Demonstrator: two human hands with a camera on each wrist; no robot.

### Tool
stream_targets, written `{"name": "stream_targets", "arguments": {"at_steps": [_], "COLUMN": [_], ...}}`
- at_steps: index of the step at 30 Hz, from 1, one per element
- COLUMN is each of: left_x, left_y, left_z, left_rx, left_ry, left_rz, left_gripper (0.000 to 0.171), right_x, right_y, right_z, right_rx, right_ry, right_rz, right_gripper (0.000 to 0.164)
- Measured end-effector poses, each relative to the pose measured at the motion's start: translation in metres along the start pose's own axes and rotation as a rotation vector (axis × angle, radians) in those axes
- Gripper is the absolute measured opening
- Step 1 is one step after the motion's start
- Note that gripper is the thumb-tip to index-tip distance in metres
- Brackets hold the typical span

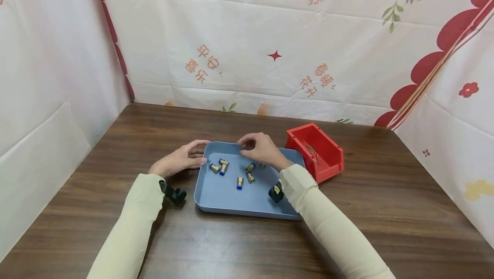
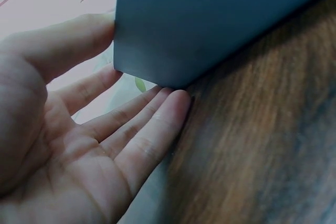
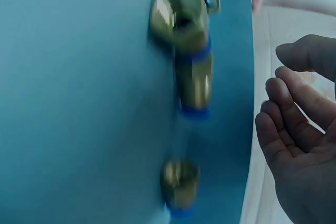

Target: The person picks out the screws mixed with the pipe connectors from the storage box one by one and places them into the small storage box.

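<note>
A blue-grey tray holds several brass push-in air fittings with blue collars, including one fitting near its middle. My left hand rests at the far left corner of the tray. In the left wrist view its fingers are nearly straight, and fingers and thumb touch the tray's outer side. My right hand hovers over the far part of the tray, fingers bent loosely with a gap to the thumb. The right wrist view shows nothing between the fingertips; brass fittings appear blurred beside that hand.
A red bin stands right of the tray, close to its far right corner, with a few thin brass-coloured pieces inside. A dark thin piece lies by the tray's left wall. A printed cloth hangs behind the wooden table.
</note>
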State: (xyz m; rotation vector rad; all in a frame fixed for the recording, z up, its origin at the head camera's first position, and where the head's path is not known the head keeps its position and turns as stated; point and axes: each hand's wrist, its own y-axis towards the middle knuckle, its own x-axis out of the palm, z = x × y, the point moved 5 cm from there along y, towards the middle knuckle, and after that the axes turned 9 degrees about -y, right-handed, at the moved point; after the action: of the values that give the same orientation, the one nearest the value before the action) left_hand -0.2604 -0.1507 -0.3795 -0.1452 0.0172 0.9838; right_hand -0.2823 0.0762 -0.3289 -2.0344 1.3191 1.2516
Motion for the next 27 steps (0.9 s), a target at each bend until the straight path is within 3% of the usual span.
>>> {"name": "stream_targets", "arguments": {"at_steps": [13,21,27], "left_x": [0.001,-0.001,-0.003], "left_y": [0.005,0.004,0.0], "left_z": [0.002,0.001,0.0], "left_rx": [0.017,0.042,0.038], "left_ry": [-0.034,-0.045,-0.049], "left_rz": [-0.037,-0.06,-0.056], "left_gripper": [0.065,0.067,0.066], "right_x": [0.037,0.057,0.068], "right_y": [0.018,0.027,0.031], "right_z": [-0.035,-0.049,-0.054], "right_rx": [-0.055,-0.046,-0.016], "right_ry": [0.018,-0.049,-0.067], "right_rz": [-0.06,-0.129,-0.121], "right_gripper": [0.025,0.031,0.031]}}
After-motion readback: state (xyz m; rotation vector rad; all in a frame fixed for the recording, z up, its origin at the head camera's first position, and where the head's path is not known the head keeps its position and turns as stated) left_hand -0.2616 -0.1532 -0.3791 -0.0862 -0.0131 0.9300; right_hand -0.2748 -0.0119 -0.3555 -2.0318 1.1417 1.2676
